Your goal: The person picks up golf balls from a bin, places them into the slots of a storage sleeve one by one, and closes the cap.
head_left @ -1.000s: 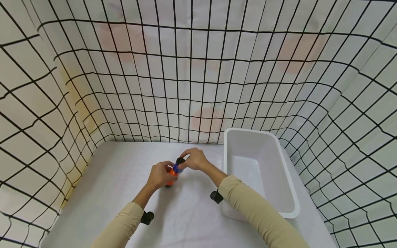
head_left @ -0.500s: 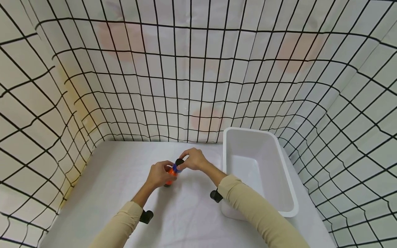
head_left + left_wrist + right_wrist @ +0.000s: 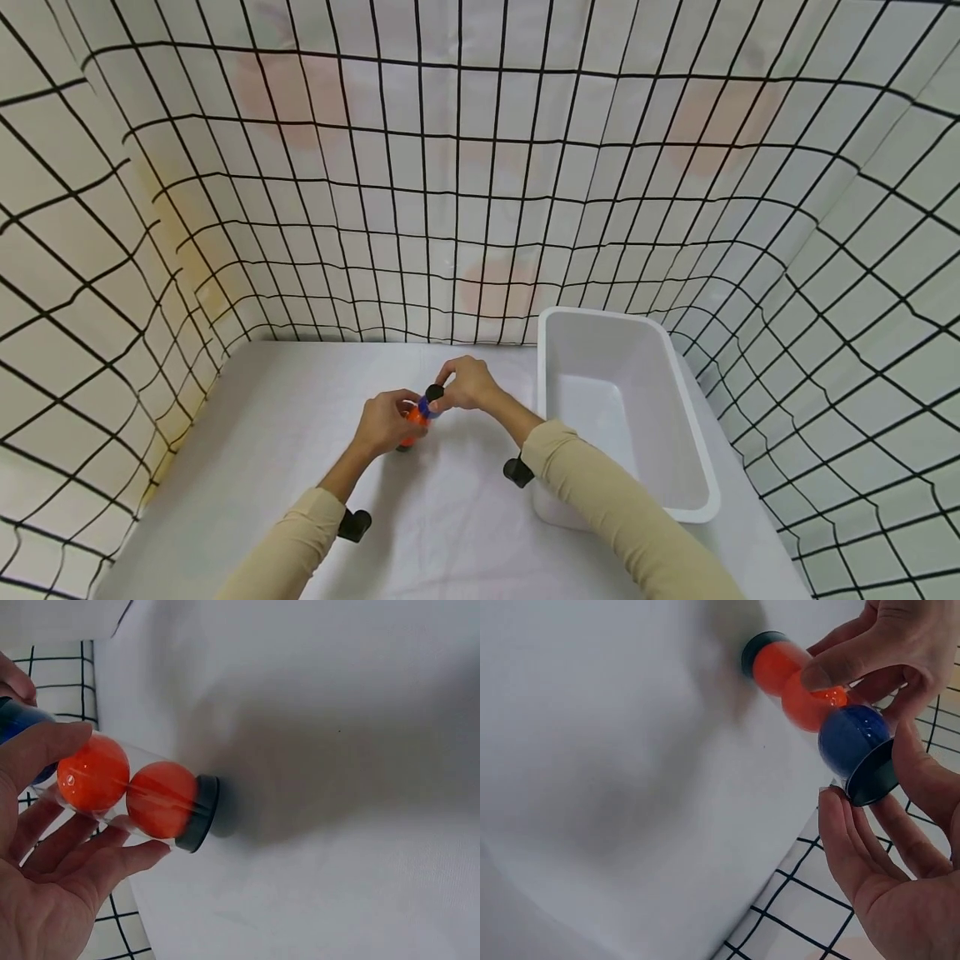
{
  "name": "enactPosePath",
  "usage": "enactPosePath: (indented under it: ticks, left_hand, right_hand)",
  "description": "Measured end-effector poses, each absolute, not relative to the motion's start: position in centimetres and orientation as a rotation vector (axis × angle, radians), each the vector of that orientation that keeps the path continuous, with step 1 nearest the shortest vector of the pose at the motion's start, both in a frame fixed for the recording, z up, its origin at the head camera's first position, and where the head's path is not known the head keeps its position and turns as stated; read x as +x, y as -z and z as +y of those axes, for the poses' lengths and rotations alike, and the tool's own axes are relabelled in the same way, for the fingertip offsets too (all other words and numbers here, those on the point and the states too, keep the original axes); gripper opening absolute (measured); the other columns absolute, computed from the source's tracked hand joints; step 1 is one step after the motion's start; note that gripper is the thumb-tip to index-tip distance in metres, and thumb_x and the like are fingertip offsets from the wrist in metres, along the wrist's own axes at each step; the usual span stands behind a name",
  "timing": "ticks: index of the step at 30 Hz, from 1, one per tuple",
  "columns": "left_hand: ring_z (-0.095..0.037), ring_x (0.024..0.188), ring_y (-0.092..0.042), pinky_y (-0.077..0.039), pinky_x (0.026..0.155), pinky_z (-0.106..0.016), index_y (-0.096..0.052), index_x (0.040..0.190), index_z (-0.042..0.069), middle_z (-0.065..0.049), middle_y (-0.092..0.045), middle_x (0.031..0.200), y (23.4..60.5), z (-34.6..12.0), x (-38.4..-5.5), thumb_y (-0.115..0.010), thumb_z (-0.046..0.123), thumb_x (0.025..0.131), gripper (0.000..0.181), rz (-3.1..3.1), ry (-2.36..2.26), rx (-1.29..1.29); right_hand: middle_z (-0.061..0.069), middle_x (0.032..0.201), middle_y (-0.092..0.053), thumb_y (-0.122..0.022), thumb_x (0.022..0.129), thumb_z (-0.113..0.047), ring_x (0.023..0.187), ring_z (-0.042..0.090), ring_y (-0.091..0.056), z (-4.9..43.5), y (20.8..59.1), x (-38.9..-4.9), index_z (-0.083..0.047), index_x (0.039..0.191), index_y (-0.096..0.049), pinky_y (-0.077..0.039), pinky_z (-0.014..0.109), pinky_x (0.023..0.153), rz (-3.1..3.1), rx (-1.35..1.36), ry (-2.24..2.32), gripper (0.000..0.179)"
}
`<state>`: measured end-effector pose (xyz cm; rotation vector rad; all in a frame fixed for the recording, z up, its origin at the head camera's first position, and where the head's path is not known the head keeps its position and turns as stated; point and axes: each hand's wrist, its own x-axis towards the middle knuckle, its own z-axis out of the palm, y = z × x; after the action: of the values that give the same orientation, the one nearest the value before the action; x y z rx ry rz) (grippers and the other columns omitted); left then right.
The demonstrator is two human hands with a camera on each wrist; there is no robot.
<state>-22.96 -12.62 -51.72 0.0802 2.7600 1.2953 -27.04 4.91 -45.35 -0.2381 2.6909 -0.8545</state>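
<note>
A clear tube of balls is held tilted over the white table, one end higher than the other. My left hand grips it around the middle, thumb on one side and fingers on the other. Two orange balls sit toward the lower end, which a black cap closes. Behind them, a blue ball lies close to the upper end. There my right hand pinches the other black cap between thumb and fingertips. The left hand's fingers partly cover the orange balls.
A deep white bin stands on the table, to the right, partly behind the right forearm. Black netting surrounds the table at the back and both sides. A small black device is on each wrist.
</note>
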Motion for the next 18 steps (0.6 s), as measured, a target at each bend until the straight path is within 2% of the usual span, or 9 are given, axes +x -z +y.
enactPosePath:
  ticks: [9,18]
  left_hand:
    - [-0.029,0.092,-0.074,-0.062,0.079,-0.041,-0.074,0.110,0.005,-0.016,-0.077,0.102,51.85,-12.84,-23.03,-0.090,0.012,0.071,0.043,2.753,-1.329,0.060]
    - [-0.030,0.094,-0.073,-0.062,0.080,-0.041,-0.074,0.110,0.005,-0.017,-0.077,0.103,51.95,-12.97,-23.02,-0.090,0.013,0.071,0.043,2.767,-1.327,0.044]
  right_hand:
    - [0.008,0.101,-0.071,-0.093,0.072,-0.025,0.089,0.022,-0.055,4.41,45.64,-27.27,-0.014,0.089,-0.071,-0.044,0.030,0.065,2.665,-0.215,0.929,0.030]
    - [0.007,0.094,-0.071,-0.095,0.069,-0.022,0.084,0.022,-0.056,3.93,46.04,-27.15,-0.012,0.087,-0.071,-0.044,0.028,0.061,2.678,-0.167,1.008,0.031]
